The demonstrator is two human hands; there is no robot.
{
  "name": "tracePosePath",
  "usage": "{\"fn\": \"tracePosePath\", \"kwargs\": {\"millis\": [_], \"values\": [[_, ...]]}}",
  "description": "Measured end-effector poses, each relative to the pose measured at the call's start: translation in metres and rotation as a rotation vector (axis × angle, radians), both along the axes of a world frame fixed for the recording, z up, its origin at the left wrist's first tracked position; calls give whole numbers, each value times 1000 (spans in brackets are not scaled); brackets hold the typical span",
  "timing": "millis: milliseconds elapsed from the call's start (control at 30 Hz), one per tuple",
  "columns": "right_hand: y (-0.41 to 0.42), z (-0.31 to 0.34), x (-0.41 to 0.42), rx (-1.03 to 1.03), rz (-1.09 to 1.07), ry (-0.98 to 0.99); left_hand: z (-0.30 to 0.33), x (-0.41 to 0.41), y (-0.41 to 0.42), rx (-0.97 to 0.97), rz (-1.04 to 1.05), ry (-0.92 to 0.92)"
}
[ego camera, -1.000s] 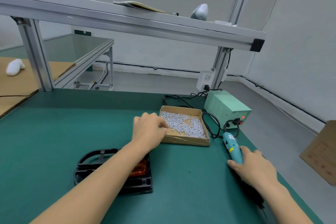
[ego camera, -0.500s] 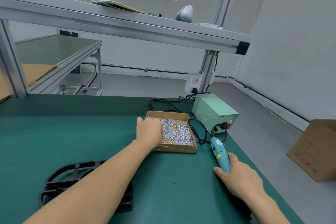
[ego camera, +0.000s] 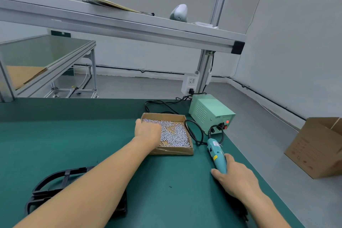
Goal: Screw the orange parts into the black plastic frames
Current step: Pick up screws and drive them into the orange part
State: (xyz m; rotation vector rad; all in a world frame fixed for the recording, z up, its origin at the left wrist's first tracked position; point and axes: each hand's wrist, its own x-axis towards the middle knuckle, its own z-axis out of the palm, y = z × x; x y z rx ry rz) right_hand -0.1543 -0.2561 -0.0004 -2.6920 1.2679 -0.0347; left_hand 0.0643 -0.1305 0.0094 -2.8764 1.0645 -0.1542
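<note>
A light green power box (ego camera: 211,112) with a red lamp stands at the right of the middle of the frame, on the far right part of the green table (ego camera: 74,135). A black cable (ego camera: 196,131) curls between this box and the cardboard tray (ego camera: 172,151), which is full of small silver screws (ego camera: 175,134). A cardboard carton (ego camera: 316,150) stands on the floor at the right edge. In the upper part, a grey scanner (ego camera: 179,13) lies on the metal shelf (ego camera: 114,24).

The left forearm crosses the lower left of the frame and hides a big part of the black plastic frame (ego camera: 53,183); no orange part is visible there.

The left hand (ego camera: 148,131) reaches into the tray and its fingers are down among the screws; if they pinch something, I cannot tell. The right hand (ego camera: 235,177) is closed around the turquoise electric screwdriver (ego camera: 216,155), which lies on the table at the lower right.

The black frame lies at the lower left, well apart from both hands, under the left forearm.
</note>
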Motion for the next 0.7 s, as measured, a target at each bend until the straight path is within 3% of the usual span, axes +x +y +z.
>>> {"fn": "tracePosePath", "kwargs": {"millis": [100,267,467,700], "values": [[0,2,-1,21,2,-11,4,-1,3,-49,-27,43],[-13,6,-7,233,-16,-95,19,-9,22,-647,-36,372],[-10,18,-13,804,-44,-601,27,-29,78,-1265,-10,961],[39,53,8,1307,141,-1259,23,-67,138,-1576,66,1378]]}}
